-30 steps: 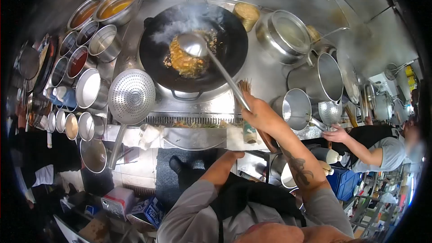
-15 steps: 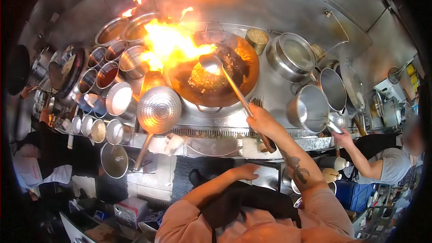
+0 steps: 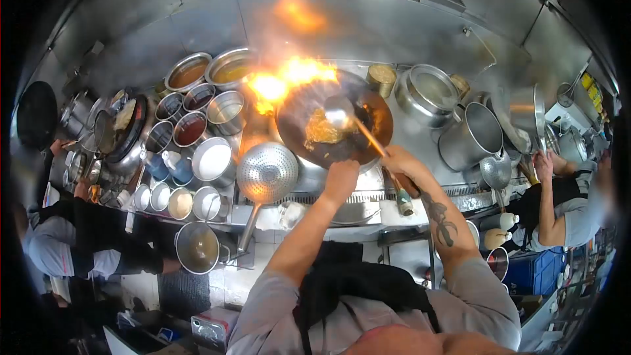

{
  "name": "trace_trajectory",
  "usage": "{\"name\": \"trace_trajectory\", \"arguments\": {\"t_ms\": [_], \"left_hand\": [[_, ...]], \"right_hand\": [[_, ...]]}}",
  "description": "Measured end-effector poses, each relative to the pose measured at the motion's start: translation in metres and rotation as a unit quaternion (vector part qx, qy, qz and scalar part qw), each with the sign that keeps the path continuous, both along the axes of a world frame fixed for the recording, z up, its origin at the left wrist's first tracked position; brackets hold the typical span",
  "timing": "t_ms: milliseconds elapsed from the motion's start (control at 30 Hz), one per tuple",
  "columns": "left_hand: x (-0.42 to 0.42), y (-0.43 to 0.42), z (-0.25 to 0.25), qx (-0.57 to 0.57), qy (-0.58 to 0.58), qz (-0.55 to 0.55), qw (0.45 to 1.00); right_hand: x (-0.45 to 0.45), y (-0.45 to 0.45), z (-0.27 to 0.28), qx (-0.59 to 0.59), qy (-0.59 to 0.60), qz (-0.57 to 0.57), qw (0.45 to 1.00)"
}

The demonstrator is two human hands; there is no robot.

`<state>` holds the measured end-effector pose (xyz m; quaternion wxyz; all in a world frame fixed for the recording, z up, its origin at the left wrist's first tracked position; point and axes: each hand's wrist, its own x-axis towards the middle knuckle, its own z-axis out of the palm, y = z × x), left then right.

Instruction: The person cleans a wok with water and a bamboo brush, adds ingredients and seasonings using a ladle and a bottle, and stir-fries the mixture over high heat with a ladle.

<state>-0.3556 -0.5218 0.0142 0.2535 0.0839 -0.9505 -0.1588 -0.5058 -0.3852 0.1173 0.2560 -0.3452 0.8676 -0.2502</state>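
My right hand (image 3: 399,162) is closed round the handle of a metal ladle (image 3: 339,112), whose bowl is over the wok. Brownish-yellow food (image 3: 323,130) lies in the dark wok (image 3: 376,108). Flames (image 3: 282,83) rise at the wok's far left edge. My left hand (image 3: 342,181) is closed at the near rim of the wok, where the wok's handle was; its fingers hide the handle. A perforated skimmer (image 3: 267,172) rests left of the wok.
Metal containers of sauces and powders (image 3: 212,159) stand at the left, a lidded pot (image 3: 430,94) and an empty pot (image 3: 483,128) at the right. Co-workers stand on both sides, one with a raised hand (image 3: 543,165). A brush (image 3: 403,200) lies near my right forearm.
My left hand has moved forward from near my body to the wok's near rim. Flames have flared up at the wok since the earliest frame. The right co-worker's pot has left their hand.
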Motion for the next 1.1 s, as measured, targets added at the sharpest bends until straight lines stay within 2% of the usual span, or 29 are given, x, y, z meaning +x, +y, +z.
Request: {"name": "trace_trajectory", "arguments": {"t_ms": [67,100,167,200,233,267,300,333,367,400,467,533,567,633,667,800,933,1000,1100], "left_hand": [[0.003,0.008,-0.003,0.042,-0.007,0.009,0.999],[-0.010,0.002,-0.025,0.045,-0.013,0.033,0.998],[-0.007,0.008,-0.018,0.024,-0.053,0.039,0.998],[-0.007,0.009,-0.009,0.011,-0.071,0.046,0.996],[-0.005,0.012,0.000,0.011,-0.012,0.032,0.999],[-0.007,0.011,0.001,0.028,-0.022,0.037,0.999],[-0.005,0.014,-0.005,0.051,-0.038,0.042,0.997],[-0.011,0.011,-0.004,0.068,-0.041,0.050,0.996],[-0.012,0.007,-0.007,0.145,-0.012,0.031,0.989],[-0.007,0.010,-0.002,0.115,-0.025,0.035,0.992],[0.000,0.015,0.017,0.057,-0.053,0.038,0.996],[0.001,0.018,0.006,0.040,-0.053,0.054,0.996],[-0.004,0.012,0.002,0.042,-0.060,0.062,0.995],[-0.012,0.008,-0.001,0.055,-0.099,0.063,0.992],[-0.014,0.009,0.002,0.050,-0.075,0.061,0.994],[-0.011,0.017,0.000,0.059,-0.051,0.053,0.996],[-0.013,0.010,-0.008,0.069,-0.054,0.050,0.995],[-0.008,0.010,-0.008,0.075,-0.051,0.048,0.995],[-0.007,0.010,-0.008,0.084,-0.043,0.051,0.994]], "right_hand": [[-0.011,0.002,-0.043,-0.027,0.098,-0.023,0.995],[-0.015,0.000,-0.055,-0.014,0.104,-0.042,0.994],[-0.032,-0.015,-0.060,-0.002,0.126,-0.081,0.989],[-0.030,-0.020,-0.056,-0.027,0.164,-0.042,0.985],[-0.032,-0.032,-0.053,-0.026,0.162,0.001,0.986],[-0.029,-0.036,-0.056,-0.021,0.153,0.044,0.987],[-0.021,-0.028,-0.070,-0.096,0.014,0.030,0.995],[-0.021,-0.026,-0.076,-0.174,-0.115,0.019,0.978],[-0.022,-0.027,-0.079,-0.248,-0.241,0.009,0.938],[-0.021,-0.024,-0.078,-0.267,-0.237,0.034,0.933],[-0.035,-0.009,-0.045,-0.227,-0.349,0.082,0.906],[-0.050,-0.014,-0.048,-0.078,-0.158,0.035,0.984],[-0.053,-0.007,-0.042,-0.059,-0.137,0.019,0.989],[-0.052,-0.014,-0.057,-0.033,0.053,0.008,0.998],[-0.056,-0.024,-0.060,-0.028,0.152,0.002,0.988],[-0.030,-0.038,-0.064,-0.057,0.094,0.025,0.994],[0.007,-0.011,-0.049,0.035,0.208,0.160,0.964],[0.016,0.031,-0.040,0.029,0.254,0.226,0.940],[0.017,0.071,-0.002,0.108,0.259,0.219,0.935]]}}
